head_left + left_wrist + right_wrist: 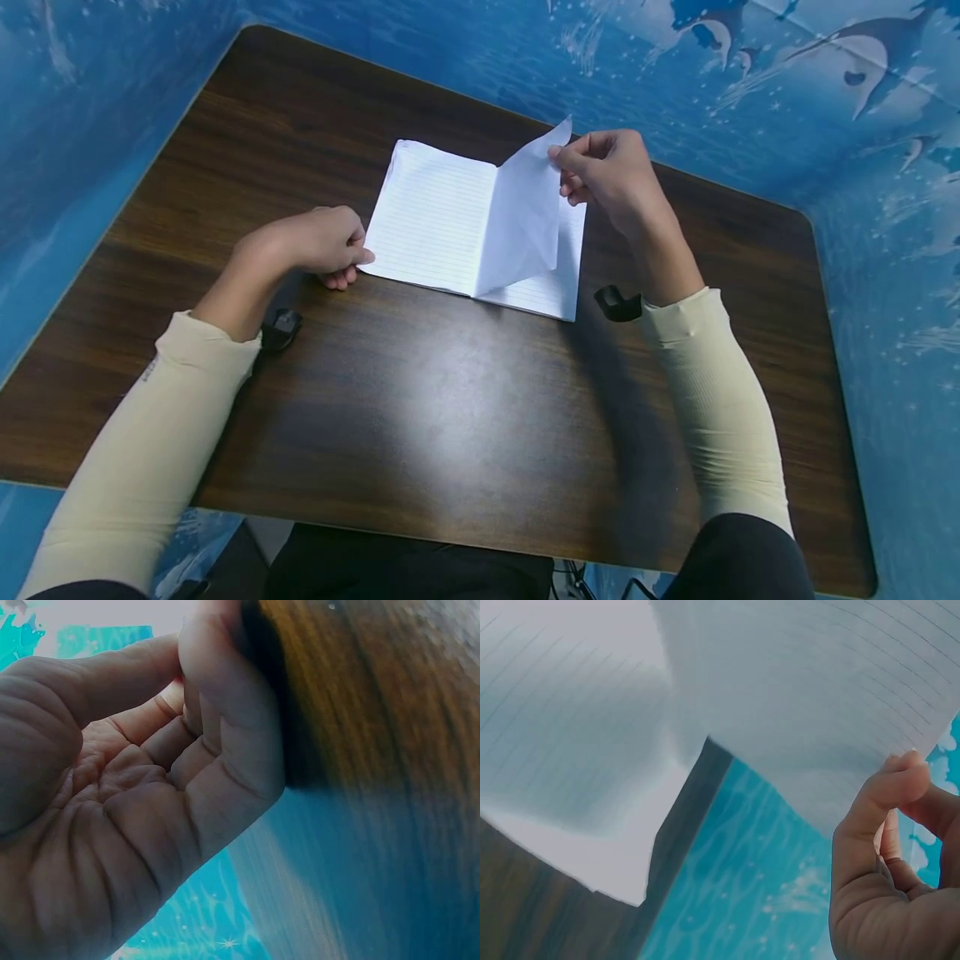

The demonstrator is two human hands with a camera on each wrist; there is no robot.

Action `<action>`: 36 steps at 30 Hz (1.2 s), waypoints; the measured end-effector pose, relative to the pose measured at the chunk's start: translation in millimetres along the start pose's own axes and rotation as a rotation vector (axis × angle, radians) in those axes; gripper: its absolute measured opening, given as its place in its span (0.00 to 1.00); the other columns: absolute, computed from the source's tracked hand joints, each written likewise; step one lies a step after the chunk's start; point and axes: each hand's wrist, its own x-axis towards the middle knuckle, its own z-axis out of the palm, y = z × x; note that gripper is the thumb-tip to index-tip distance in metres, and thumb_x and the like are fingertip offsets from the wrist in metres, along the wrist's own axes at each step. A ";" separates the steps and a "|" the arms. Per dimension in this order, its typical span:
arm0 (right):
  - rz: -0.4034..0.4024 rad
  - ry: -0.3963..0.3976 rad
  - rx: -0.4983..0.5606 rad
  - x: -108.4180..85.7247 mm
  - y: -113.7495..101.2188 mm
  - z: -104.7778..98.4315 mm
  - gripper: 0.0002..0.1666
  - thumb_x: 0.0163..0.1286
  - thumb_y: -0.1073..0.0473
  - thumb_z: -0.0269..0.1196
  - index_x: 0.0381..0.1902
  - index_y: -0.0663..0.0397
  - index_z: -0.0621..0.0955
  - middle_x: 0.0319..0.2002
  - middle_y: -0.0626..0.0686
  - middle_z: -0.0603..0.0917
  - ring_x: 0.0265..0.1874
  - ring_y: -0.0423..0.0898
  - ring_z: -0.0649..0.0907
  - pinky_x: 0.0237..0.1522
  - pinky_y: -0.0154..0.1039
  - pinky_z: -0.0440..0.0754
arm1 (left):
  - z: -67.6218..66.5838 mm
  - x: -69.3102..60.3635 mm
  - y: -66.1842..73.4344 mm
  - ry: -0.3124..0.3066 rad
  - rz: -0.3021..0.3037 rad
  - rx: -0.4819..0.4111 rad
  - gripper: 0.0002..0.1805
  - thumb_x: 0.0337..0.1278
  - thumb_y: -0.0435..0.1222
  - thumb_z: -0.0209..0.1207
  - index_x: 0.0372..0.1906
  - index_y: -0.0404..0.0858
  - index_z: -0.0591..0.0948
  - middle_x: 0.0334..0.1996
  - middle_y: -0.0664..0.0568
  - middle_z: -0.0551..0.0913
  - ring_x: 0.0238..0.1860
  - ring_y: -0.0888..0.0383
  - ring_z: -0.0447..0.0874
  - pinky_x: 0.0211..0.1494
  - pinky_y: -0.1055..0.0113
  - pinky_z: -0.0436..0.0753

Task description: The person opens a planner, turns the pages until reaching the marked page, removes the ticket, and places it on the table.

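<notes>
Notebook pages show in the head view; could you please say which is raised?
It is the leaf pinched by the right hand; the left page and the right page beneath it lie roughly flat.

Dark brown wood-grain table [465,467], rounded corners, glossy top. Lined notebook [435,217] lies open on it, between left hand [318,243] at its near left corner and right hand [607,175] pinching a raised page [525,208]. Glare on wood nearer the person than both grips; shadow nearer than right hand.
</notes>
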 end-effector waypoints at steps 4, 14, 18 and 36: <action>-0.021 -0.009 0.020 2.4 -7.5 11.2 0.12 0.72 0.54 0.73 0.40 0.58 0.87 0.32 0.53 0.85 0.21 0.44 0.84 0.28 0.33 0.87 | -0.2 0.5 1.0 -0.002 -0.003 0.007 0.16 0.85 0.35 0.52 0.35 0.31 0.81 0.25 0.48 0.84 0.24 0.57 0.82 0.33 0.65 0.83; -0.091 -0.081 0.169 11.3 -22.1 55.3 0.10 0.75 0.58 0.71 0.38 0.61 0.85 0.35 0.57 0.85 0.19 0.45 0.86 0.27 0.38 0.89 | -0.6 0.0 0.0 -0.005 0.001 0.017 0.15 0.85 0.35 0.52 0.36 0.31 0.80 0.25 0.47 0.84 0.25 0.57 0.82 0.34 0.65 0.83; -0.127 -0.118 0.174 16.7 -24.8 79.6 0.10 0.75 0.59 0.70 0.37 0.61 0.85 0.33 0.58 0.84 0.20 0.45 0.86 0.29 0.38 0.90 | -0.2 0.0 -1.5 -0.013 0.010 0.013 0.16 0.85 0.35 0.52 0.36 0.31 0.79 0.26 0.47 0.83 0.25 0.57 0.81 0.34 0.64 0.83; 0.149 -0.177 0.029 59.8 -6.5 189.5 0.12 0.78 0.62 0.66 0.32 0.60 0.84 0.22 0.51 0.86 0.17 0.40 0.85 0.28 0.32 0.88 | 0.8 5.7 -5.8 -0.017 0.062 -0.008 0.16 0.82 0.29 0.46 0.33 0.31 0.78 0.23 0.50 0.83 0.23 0.60 0.82 0.30 0.67 0.84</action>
